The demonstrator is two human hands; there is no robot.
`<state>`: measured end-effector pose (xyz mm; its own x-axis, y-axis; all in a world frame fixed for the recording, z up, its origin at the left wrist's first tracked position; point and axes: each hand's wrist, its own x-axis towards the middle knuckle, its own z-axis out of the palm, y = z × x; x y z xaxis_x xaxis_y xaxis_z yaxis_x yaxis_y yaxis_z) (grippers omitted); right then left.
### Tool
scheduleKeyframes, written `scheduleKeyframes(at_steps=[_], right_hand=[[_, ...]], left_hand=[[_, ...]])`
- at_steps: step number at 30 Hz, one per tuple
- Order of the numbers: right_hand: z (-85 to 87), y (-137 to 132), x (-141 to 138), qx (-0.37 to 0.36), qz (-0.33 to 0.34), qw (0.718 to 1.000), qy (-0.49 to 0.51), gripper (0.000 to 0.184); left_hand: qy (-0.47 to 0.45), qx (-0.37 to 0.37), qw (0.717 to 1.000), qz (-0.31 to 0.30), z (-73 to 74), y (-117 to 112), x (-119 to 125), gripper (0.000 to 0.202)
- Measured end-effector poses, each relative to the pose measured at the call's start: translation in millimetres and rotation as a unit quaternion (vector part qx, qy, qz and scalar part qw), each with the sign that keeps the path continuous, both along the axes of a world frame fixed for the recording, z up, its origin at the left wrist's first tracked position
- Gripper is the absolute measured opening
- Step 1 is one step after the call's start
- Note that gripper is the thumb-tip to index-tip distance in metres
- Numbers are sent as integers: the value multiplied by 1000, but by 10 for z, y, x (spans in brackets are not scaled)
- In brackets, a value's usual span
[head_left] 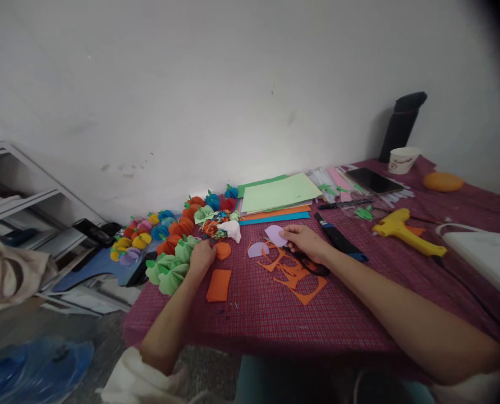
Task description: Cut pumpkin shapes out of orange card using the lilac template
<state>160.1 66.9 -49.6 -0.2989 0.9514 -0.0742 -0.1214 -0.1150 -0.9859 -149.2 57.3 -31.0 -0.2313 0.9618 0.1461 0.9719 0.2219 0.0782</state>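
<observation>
My right hand [302,240] pinches a lilac paper piece [276,234] with a curved edge, above the tablecloth. Below it lie another lilac paper piece [256,250], black-handled scissors [312,264] and orange paper offcuts [296,275] with round holes. My left hand [203,255] rests beside a small stack of orange paper circles [223,251], close to light green paper pumpkins [171,272]; its fingers are too blurred and hidden to read. A stack of orange paper rectangles [219,285] lies nearer the front edge.
Coloured paper sheets [279,193] lie against the wall. Several finished paper pumpkins [182,226] crowd the left, by a scrap pile [220,223]. At right are a yellow glue gun [407,233], a phone [374,180], a paper cup [403,161], a black bottle [401,126] and a white device [481,258].
</observation>
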Motion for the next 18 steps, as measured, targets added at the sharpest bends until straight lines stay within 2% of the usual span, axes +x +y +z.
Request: scheduleKeyframes(at_steps=[4, 6, 8, 9, 13, 18], right_hand=[[0, 4, -3, 5, 0, 1000, -8, 13], [6, -3, -9, 6, 2, 1000, -10, 13], [10, -15, -18, 8, 3, 1000, -11, 13], [11, -22, -22, 8, 4, 1000, -12, 13], [15, -44, -32, 9, 7, 1000, -14, 13], [24, -55, -33, 11, 8, 1000, -23, 15]], left_hand=[[8, 7, 999, -34, 82, -282, 60, 34], [-1, -9, 996, -87, 115, -499, 86, 32], [-14, -19, 985, -170, 121, -725, 103, 36], [-6, -28, 983, -183, 113, -828, 108, 37], [23, -36, 985, -167, 40, -1086, 116, 45], [12, -39, 992, -120, -10, -1122, 129, 54]])
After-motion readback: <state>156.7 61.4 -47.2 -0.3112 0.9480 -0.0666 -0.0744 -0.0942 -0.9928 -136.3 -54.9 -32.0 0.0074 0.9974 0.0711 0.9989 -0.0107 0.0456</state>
